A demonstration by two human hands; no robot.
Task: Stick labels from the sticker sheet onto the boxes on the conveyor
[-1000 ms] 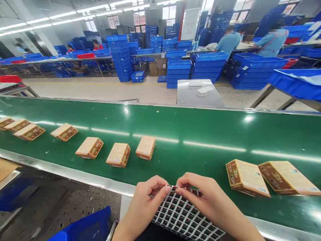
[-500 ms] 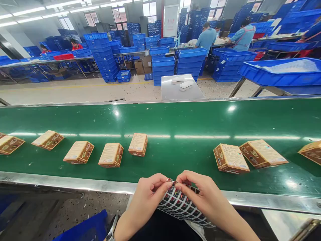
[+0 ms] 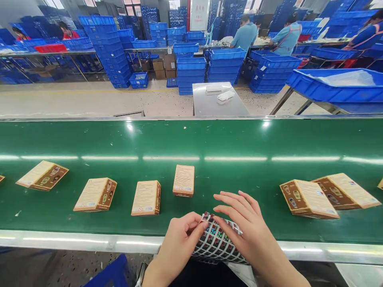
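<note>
Between thumb and forefinger my left hand pinches the top edge of a curled sheet of stickers, dark shiny squares in a white grid. My right hand lies over the sheet's right side, fingers stretched out and raised, thumb along the top of the sheet. Whether a single sticker clings to that thumb, I cannot tell. Just beyond the hands, a small brown and cream carton rests on the green conveyor belt. Another carton lies to its left, and a third carton is off to the right.
More cartons lie spread along the belt. A metal rail edges its near side. Beyond it stand a steel table, a large blue tray and stacked blue crates. Several people work at the far benches.
My right hand's fingers have opened and lifted from their pinch at the sheet's edge. My left hand still pinches the sheet. The view has tilted, and the nearer cartons appear shifted right.
</note>
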